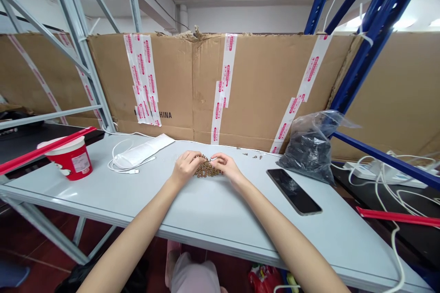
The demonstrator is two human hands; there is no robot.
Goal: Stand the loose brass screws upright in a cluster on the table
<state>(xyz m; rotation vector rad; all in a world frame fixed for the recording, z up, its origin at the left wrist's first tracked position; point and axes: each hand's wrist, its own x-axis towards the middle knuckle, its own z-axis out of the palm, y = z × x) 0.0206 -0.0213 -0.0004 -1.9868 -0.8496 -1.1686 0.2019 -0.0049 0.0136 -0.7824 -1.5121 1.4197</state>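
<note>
A pale laminate table (pixel 206 213) is standing against taped corrugated cardboard (pixel 240 87), carrying a crinkled black plastic bag (pixel 309 151) and a glossy phone (pixel 294 191). The left hand (pixel 185 167) and right hand (pixel 227 168) are curving over a heap of small brown screws (pixel 207 170) on the table, fingers bent inward; whether they are pinching any is hidden.

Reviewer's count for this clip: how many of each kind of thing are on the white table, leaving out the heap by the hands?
Paper tub: 1
Phone: 1
Plastic bag of dark contents: 1
White packet: 1
White cable: 1
Loose small screws: 3
Total: 8
</note>
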